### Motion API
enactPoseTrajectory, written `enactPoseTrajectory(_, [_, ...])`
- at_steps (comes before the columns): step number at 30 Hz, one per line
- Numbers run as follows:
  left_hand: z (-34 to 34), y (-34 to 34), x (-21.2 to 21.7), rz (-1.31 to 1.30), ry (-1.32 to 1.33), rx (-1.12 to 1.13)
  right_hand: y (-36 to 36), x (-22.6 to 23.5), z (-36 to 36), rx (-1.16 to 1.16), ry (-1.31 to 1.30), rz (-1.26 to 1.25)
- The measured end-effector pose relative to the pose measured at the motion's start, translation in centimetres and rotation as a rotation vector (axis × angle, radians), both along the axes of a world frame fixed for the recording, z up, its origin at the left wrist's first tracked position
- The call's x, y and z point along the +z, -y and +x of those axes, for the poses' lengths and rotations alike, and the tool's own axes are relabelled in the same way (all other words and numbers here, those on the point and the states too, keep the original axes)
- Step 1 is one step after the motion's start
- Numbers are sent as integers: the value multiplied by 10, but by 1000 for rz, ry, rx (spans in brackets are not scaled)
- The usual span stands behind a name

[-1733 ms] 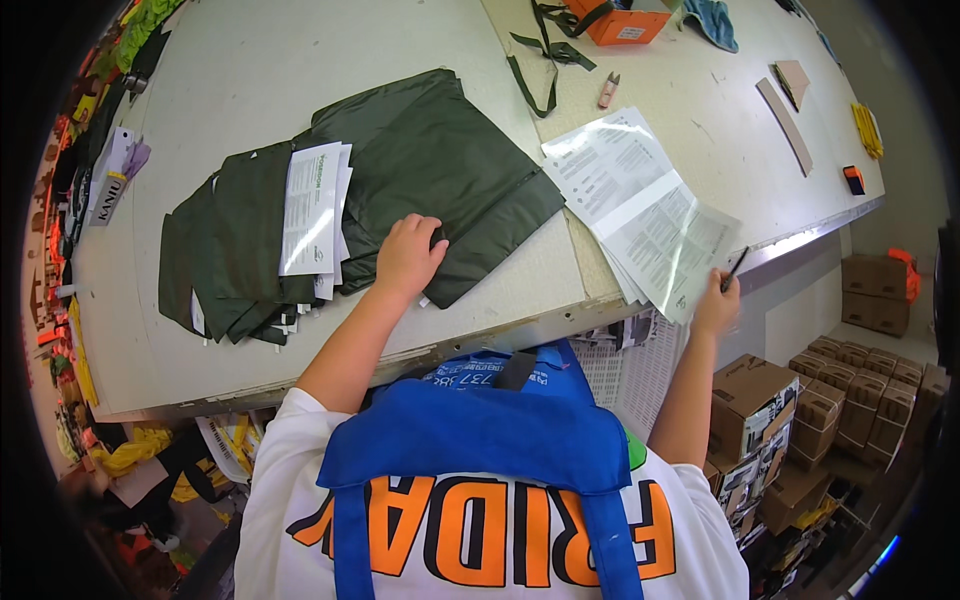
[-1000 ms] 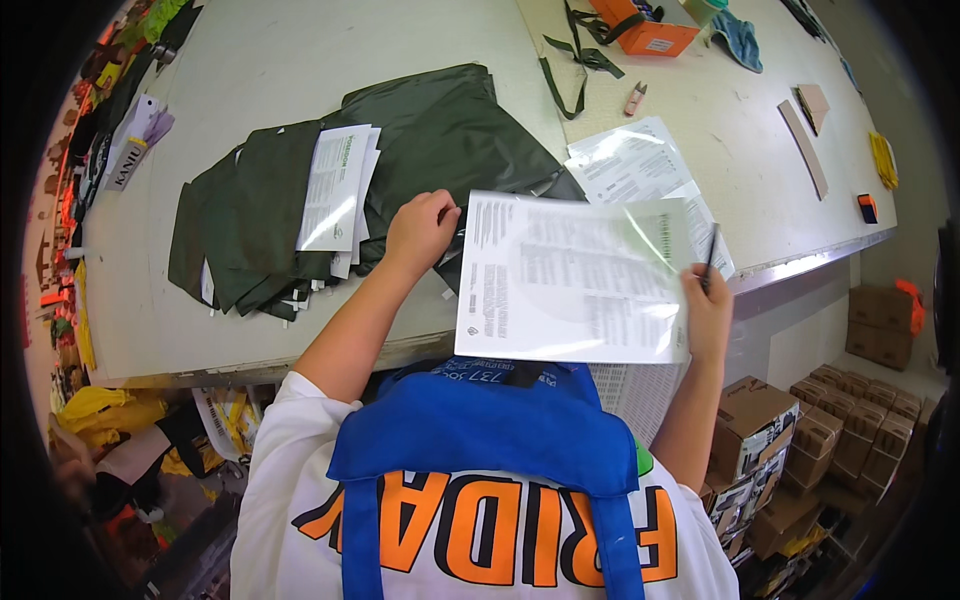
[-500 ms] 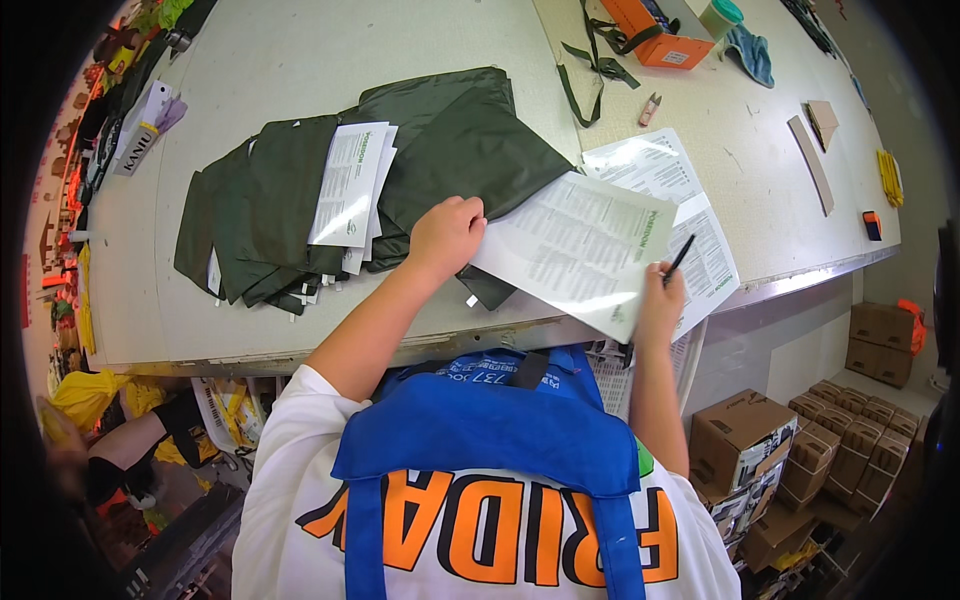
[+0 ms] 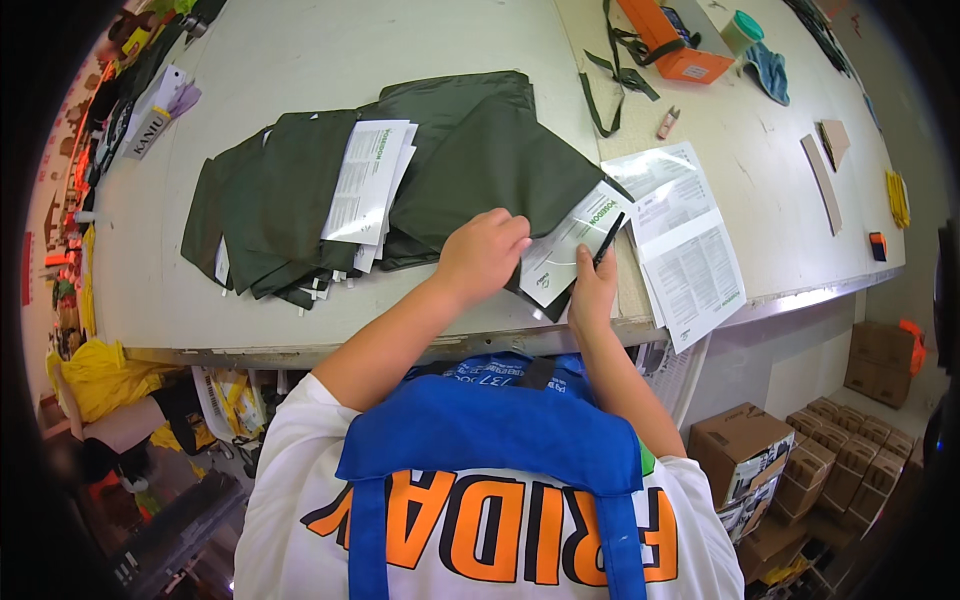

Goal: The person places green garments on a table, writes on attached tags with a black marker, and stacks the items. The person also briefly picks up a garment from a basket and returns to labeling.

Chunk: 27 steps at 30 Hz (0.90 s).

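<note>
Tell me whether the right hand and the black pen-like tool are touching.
Touching. The head view shows the right hand holding the black pen-like tool, its lower end between thumb and fingers.

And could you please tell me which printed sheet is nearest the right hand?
The sheet at the right hand, partly covered by a dark bag. The loose sheets lie farther right; the left sheets lie at the bag pile.

Pretty sure this is some kind of fabric workshop tbh: big pale flat-topped worktable (image 4: 470,35) at 12 o'clock, loose pile of thin dark green fabric pieces (image 4: 430,190) around 11, strapped brown cardboard cartons (image 4: 835,462) stacked at 4, crumpled bright yellow material (image 4: 100,375) near 9.
</note>
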State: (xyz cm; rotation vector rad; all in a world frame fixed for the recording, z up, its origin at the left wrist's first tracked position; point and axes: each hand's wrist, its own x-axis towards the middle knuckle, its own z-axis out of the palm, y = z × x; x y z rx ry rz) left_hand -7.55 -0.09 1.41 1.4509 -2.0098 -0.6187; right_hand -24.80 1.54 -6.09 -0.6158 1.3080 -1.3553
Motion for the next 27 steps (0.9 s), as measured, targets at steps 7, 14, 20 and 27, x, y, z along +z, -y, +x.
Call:
enactPoseTrajectory(7, [51, -23, 81, -403, 206, 120, 27, 54, 67, 462, -177, 3])
enactPoseTrajectory(14, [178, -44, 36, -208, 508, 609, 42, 1, -48, 169, -859, -51])
enactPoseTrajectory(20, [91, -26, -42, 128, 401, 29, -30, -12, -210, -285, -1432, 657])
enactPoseTrajectory(27, [-8, -17, -51, 254, 580, -124, -57, -63, -271, -528, -828, 452])
